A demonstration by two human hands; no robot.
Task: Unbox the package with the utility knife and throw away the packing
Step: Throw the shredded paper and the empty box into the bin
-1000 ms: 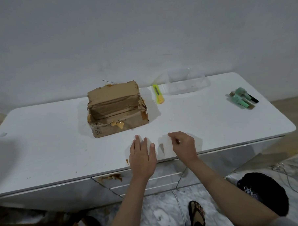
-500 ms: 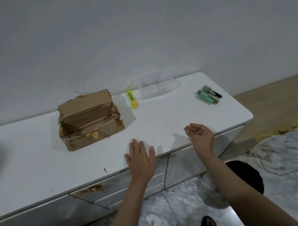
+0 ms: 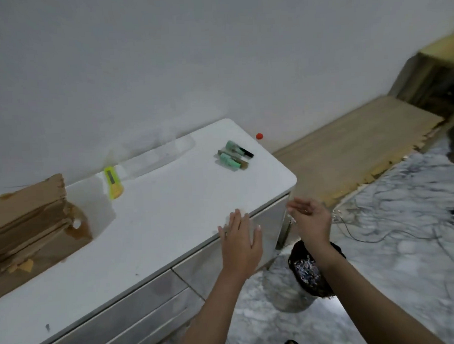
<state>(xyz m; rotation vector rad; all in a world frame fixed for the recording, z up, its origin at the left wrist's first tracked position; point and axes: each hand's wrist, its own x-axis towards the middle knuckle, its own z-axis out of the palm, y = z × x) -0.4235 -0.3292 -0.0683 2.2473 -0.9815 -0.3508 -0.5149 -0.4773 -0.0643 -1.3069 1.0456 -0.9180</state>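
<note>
An opened, torn cardboard box (image 3: 28, 227) stands at the left on the white cabinet top (image 3: 165, 216). A yellow-green utility knife (image 3: 113, 182) lies behind it near the wall. Green tubes (image 3: 233, 157) lie near the top's right end. My left hand (image 3: 240, 240) rests flat, fingers spread, on the front edge of the top. My right hand (image 3: 310, 219) is cupped, palm up, off the right corner and above a dark waste bin (image 3: 312, 272) on the floor that holds shredded paper. Whether the cupped hand holds small scraps I cannot tell.
Clear plastic packaging (image 3: 155, 156) lies along the wall behind the knife. A small red ball (image 3: 259, 136) sits past the cabinet's far corner. Cables (image 3: 379, 230) trail over the marble floor at right. Cabinet drawers (image 3: 148, 300) face me below the top.
The view has swung right. My right hand left the cabinet top, turned palm up and moved off the right corner over the bin. My left hand slid along the front edge.
</note>
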